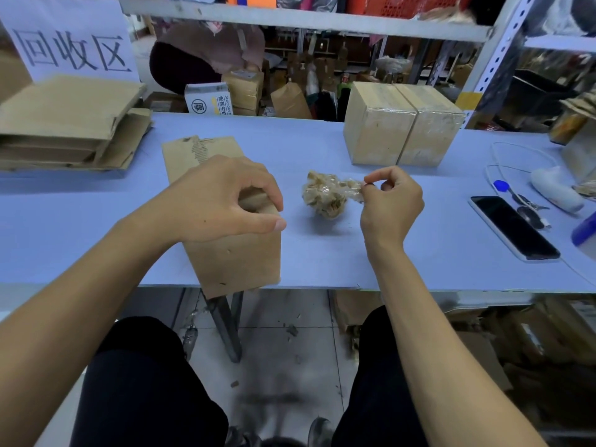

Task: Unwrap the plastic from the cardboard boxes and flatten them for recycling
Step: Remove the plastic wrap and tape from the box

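A flattened brown cardboard box (235, 259) lies on the blue table (419, 253), its near end hanging over the front edge. My left hand (222, 198) rests on it, fingers curled round a raised fold of the cardboard. To its right lies a crumpled wad of clear plastic wrap (325, 195). My right hand (392, 201) pinches a strand of that plastic between thumb and fingertips. Two cardboard boxes (400, 127) bound together in clear plastic stand at the back right.
A stack of flattened cardboard (67, 124) lies at the back left below a paper sign (71, 43). A phone (512, 227), keys and a white cable (516, 156) lie at the right. Another person (206, 56) works beyond the table. Metal shelving stands behind.
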